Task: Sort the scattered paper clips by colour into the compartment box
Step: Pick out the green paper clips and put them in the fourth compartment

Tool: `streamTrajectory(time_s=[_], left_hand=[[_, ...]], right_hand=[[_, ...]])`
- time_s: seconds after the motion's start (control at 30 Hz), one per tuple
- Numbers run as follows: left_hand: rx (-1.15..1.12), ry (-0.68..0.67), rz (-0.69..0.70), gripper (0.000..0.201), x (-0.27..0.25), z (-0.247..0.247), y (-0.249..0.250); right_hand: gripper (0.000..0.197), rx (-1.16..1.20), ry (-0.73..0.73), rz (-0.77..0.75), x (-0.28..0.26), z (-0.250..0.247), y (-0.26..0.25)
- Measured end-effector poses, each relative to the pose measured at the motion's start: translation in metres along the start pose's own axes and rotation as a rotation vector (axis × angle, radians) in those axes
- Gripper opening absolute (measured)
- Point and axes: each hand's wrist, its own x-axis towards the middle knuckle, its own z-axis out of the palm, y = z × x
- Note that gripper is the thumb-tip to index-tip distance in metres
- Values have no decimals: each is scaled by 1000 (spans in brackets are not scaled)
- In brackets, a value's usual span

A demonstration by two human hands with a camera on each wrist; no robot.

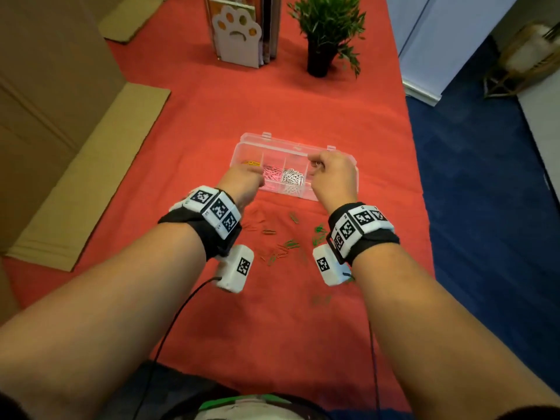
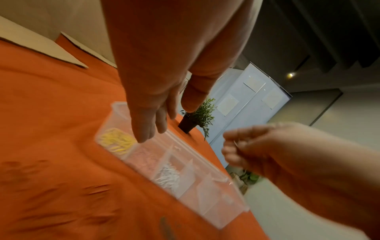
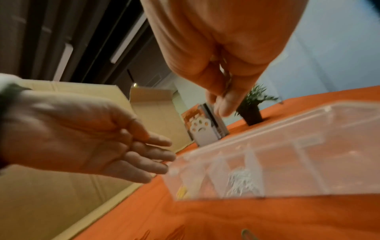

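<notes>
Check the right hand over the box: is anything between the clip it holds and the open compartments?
Nothing visible. The right hand pinches a paper clip above the compartment box, whose lid is folded back. The left hand hovers at the far-left end.

Clear compartment box (image 1: 333, 194) open; green clips (image 1: 291, 244) scattered nearby.

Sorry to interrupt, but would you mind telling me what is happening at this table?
A person is sorting paper clips by colour into a clear compartment box on an orange cloth. The yellow clips, pinkish clips and white clips already lie in separate compartments. The right hand is curled above the box's right end, seemingly pinching a small clip. The left hand hovers open by the left end. Green clips and reddish clips remain loose on the cloth.
</notes>
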Motion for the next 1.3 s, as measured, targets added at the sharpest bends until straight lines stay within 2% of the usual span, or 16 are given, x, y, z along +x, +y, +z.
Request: streamTrajectory(time_s=[0.07, 0.17, 0.23, 0.47, 0.67, 0.93, 1.07, 1.2, 1.3], left_hand=[[57, -2, -7, 23, -9, -11, -14], [142, 49, -17, 34, -15, -28, -43], [172, 62, -16, 32, -15, -36, -57], [291, -5, 41, 22, -16, -19, -75], [550, -96, 163, 20, -27, 21, -69], [963, -118, 320, 20, -27, 57, -75], [1099, -162, 383, 22, -26, 67, -82], [1168, -192, 415, 26, -23, 71, -89], [1176, -188, 441, 26, -24, 73, -94]], right_hand=[[47, -42, -76, -18, 8, 10, -9], [58, -85, -224, 66, 17, 17, -18], [60, -79, -205, 83, 19, 14, -20], [35, -119, -107, 80, -5, -4, 10], [23, -238, -235, 174, -40, -30, 58], [16, -439, -375, 280, -91, -36, 118], [17, -450, -424, 193, -116, -22, 129], [29, -452, -401, 92, -135, -11, 134], [18, -460, -362, 77, -140, -6, 137]])
